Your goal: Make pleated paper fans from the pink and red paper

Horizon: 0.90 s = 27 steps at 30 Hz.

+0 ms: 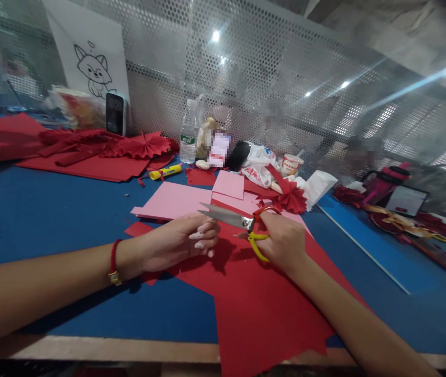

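My right hand (283, 238) grips a pair of scissors (233, 215) by its red and yellow handles. The blades point left, slightly parted, their tips close by the fingertips of my left hand (178, 240). That hand is closed, fingers curled in; whatever is between thumb and fingers, if anything, is too small or hidden to name. Beneath both hands lies a large sheet of red paper (270, 309) that hangs over the table's front edge. Behind them are pink paper sheets (179, 199) and a smaller pink piece (228, 184).
Folded red paper fans (144, 145) and red sheets lie back left. A yellow glue stick (165, 172), a water bottle (188, 139), phones, a plastic bag (260, 165) and a cup (291, 164) stand along the mesh partition (160, 47). A blue board (368, 246) lies right.
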Motion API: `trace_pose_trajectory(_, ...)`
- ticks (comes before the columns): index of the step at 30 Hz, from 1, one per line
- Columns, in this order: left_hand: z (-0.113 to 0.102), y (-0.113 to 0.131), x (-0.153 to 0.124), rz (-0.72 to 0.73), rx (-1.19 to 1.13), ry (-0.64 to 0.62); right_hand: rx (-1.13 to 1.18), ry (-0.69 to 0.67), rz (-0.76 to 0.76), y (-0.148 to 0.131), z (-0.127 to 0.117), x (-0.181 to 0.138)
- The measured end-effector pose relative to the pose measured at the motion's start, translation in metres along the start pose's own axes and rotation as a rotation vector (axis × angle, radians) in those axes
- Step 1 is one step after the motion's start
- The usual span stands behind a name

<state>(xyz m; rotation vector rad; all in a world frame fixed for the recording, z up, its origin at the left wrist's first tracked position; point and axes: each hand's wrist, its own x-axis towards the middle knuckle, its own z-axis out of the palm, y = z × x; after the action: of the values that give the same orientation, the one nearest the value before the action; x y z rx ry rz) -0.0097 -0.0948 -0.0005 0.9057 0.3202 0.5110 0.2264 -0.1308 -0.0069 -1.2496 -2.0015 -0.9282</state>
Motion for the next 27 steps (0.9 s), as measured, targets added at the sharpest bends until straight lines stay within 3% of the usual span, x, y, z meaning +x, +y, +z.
trace_pose_trajectory(5,-0.001,-0.001,0.001,0.047,0.021,-0.027,0.038,-0.064,0.126,0.005,0.001,0.001)
trace_pose_trajectory(13,0.001,-0.002,-0.002,0.066,0.071,0.048,0.032,-0.183,0.045,-0.015,-0.008,0.005)
trace_pose_trajectory(19,-0.001,-0.003,-0.003,0.051,0.152,0.079,-0.025,-0.148,-0.003,-0.019,-0.009,0.002)
trace_pose_trajectory(27,0.0,-0.001,-0.001,0.004,0.049,0.052,-0.08,-0.132,-0.036,-0.015,-0.008,0.002)
